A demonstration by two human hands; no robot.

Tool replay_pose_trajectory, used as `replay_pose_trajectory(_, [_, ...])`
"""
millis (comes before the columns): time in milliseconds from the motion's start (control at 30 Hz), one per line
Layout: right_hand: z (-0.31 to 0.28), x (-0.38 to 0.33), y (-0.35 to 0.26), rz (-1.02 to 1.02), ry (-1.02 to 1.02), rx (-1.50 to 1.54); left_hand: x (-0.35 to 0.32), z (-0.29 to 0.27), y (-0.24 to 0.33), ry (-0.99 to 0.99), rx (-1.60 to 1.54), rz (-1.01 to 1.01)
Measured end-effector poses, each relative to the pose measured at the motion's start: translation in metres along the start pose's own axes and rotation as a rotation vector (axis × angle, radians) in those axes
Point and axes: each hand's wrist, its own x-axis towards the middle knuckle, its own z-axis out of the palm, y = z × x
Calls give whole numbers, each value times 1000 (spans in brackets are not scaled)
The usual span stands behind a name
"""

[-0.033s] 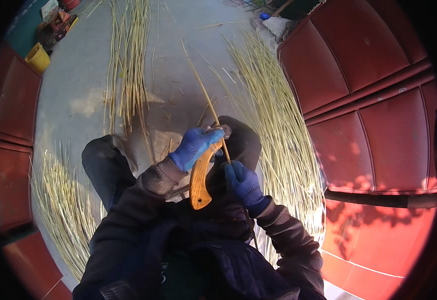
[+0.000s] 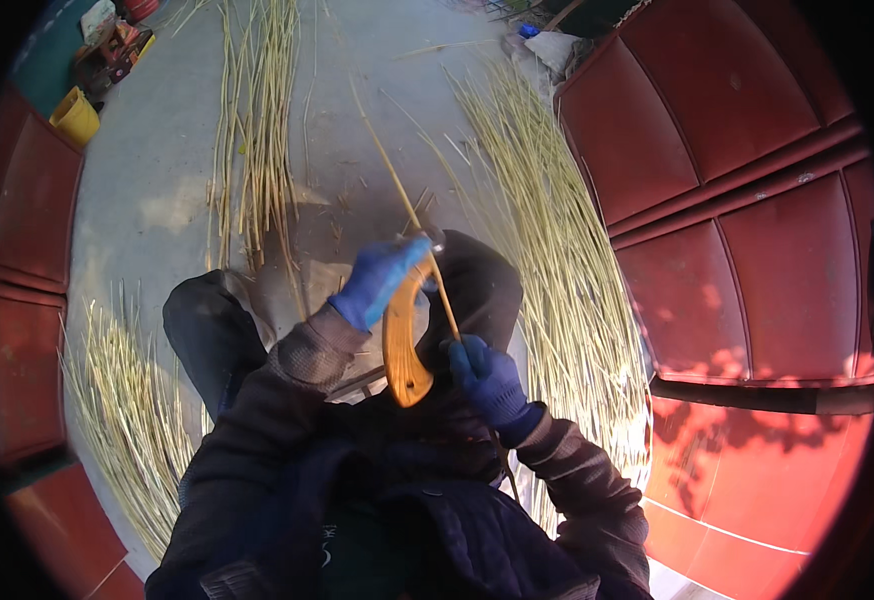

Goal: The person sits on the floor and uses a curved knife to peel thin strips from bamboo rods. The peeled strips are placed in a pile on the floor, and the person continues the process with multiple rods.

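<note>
My left hand (image 2: 375, 283), in a blue glove and slightly blurred, is closed on the upper part of a tool with a curved wooden handle (image 2: 403, 345). The handle hangs toward me and has a hole near its end. A bit of grey metal shows by the fingertips; the tool's exact kind is hidden. A long thin stem (image 2: 391, 168) runs from the far floor past these fingers. My right hand (image 2: 490, 378), also gloved in blue, is closed around the stem's near end, over my right thigh.
Long pale stems (image 2: 577, 300) lie heaped on my right. A thinner bundle (image 2: 267, 130) is ahead, and another pile (image 2: 127, 420) on my left. Red padded panels (image 2: 717, 170) stand along both sides. A yellow bucket (image 2: 76, 117) sits at the far left.
My left hand has moved slightly up and left, its fingers blurred, and the wooden handle has swung a little with it. My right hand has shifted slightly toward me.
</note>
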Motion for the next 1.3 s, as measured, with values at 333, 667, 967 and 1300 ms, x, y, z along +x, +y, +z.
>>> replay_pose_trajectory(333, [-49,-252,-6,339,-138,142,66,-163,119,218,313,288])
replay_pose_trajectory(667, [-20,-20,12,308,-99,504,12,-32,48,154,71,-21])
replay_pose_trajectory(967, [25,56,-3,195,120,182,-5,-43,49,104,4,0])
replay_pose_trajectory(1300, [-52,-215,14,146,-144,-165,40,-275,167,430,508,400])
